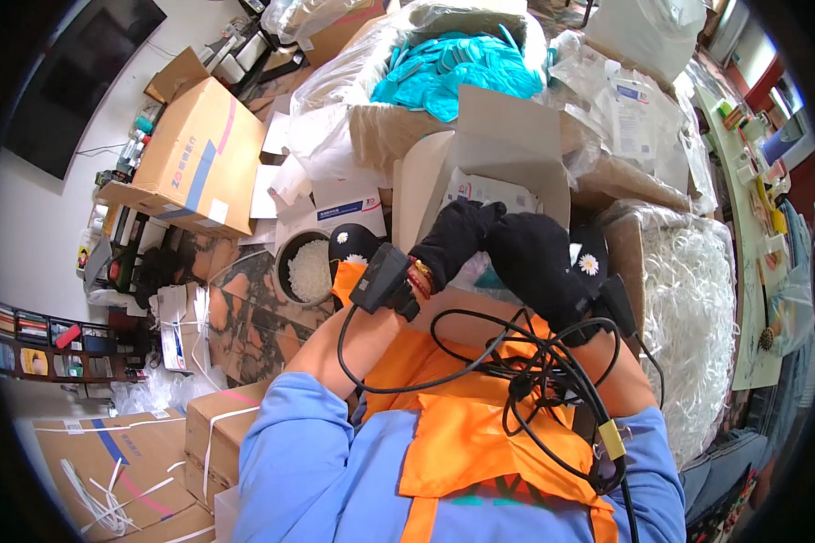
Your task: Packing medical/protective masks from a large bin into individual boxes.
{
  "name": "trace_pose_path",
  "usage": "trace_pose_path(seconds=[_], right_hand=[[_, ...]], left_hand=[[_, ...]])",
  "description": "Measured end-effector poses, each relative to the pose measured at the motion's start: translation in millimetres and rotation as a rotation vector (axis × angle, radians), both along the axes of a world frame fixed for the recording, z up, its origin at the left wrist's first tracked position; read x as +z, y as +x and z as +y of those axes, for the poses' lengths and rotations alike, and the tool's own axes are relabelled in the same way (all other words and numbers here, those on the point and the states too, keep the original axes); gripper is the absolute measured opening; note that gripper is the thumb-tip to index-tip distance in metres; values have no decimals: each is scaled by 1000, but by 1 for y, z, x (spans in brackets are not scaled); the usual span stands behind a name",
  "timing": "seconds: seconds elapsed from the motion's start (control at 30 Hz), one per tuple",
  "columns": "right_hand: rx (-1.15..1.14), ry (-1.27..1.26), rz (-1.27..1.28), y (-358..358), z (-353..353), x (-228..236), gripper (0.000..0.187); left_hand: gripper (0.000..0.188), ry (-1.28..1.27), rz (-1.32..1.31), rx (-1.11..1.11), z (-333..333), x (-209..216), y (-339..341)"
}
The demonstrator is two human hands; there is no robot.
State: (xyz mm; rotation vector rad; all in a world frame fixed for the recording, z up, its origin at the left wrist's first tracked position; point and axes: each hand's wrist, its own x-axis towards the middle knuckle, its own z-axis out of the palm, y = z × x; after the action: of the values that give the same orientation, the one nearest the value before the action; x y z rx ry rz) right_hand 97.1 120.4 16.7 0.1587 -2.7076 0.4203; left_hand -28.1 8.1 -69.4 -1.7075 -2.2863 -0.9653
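Both my hands wear black gloves and meet over an open carton [507, 127] in front of me. My left hand [457, 233] is bent inward with its fingers drawn together against my right hand; whatever they may hold is hidden. My right hand [536, 262] shows its back, and its fingers are tucked out of sight. Just beyond the hands, a white printed packet [498, 192] lies inside the carton. Below and between the wrists, part of a clear bag with something teal [489, 279] shows.
A lined box of teal flat pieces [457, 68] stands beyond. To the right is a carton of white elastic loops [688, 335]; to the left, a dark tub of white bits [310, 270] and a tall carton [195, 154]. Black cables [525, 385] hang across my lap.
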Motion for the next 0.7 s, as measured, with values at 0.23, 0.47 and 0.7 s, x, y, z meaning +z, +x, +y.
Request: trace_pose_path(seconds=[0.23, 0.47, 0.7], right_hand=[[-52, -291, -278, 2, 16, -5, 29], [-39, -699, -374, 3, 29, -18, 35], [-165, -463, -194, 3, 13, -8, 23]], left_hand=[[34, -183, 30, 80, 10, 14, -1], [30, -287, -618, -157, 2, 62, -21], [25, -96, -709, -89, -5, 55, -3]])
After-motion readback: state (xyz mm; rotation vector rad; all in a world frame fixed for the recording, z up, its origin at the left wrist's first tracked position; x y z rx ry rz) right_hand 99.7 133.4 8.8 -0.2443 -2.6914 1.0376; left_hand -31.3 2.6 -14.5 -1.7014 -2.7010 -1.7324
